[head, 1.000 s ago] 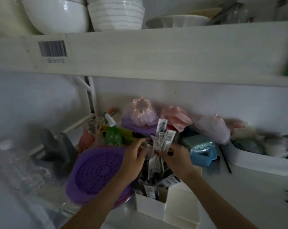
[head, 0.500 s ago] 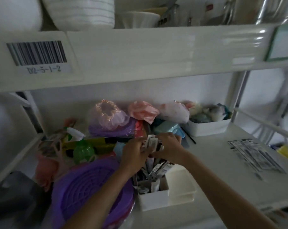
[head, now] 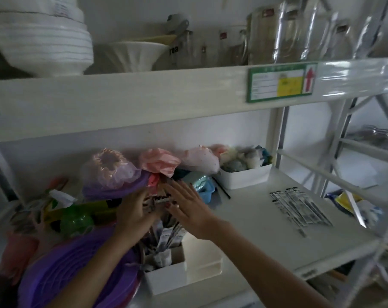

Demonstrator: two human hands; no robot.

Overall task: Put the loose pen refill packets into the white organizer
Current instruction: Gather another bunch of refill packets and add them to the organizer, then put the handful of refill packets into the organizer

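The white organizer (head: 170,278) stands on the shelf near its front edge, its left compartment stuffed with upright pen refill packets (head: 166,238). My left hand (head: 135,210) cups the left side of the packet tops. My right hand (head: 186,205) hovers just right of them, fingers spread and flat. The tops of the bundle (head: 158,199) show between the two hands. A row of several loose refill packets (head: 299,207) lies flat on the shelf to the right, apart from both hands.
A purple basket (head: 77,274) sits left of the organizer, with a green spray bottle (head: 75,218) behind it. Bagged items, a blue tub (head: 207,188) and a white bin (head: 246,178) line the back. The shelf post (head: 277,138) stands at right.
The view has swung right, revealing the loose packets on the shelf. The bundle went down into the organizer, and my right hand has opened and lifted off it.
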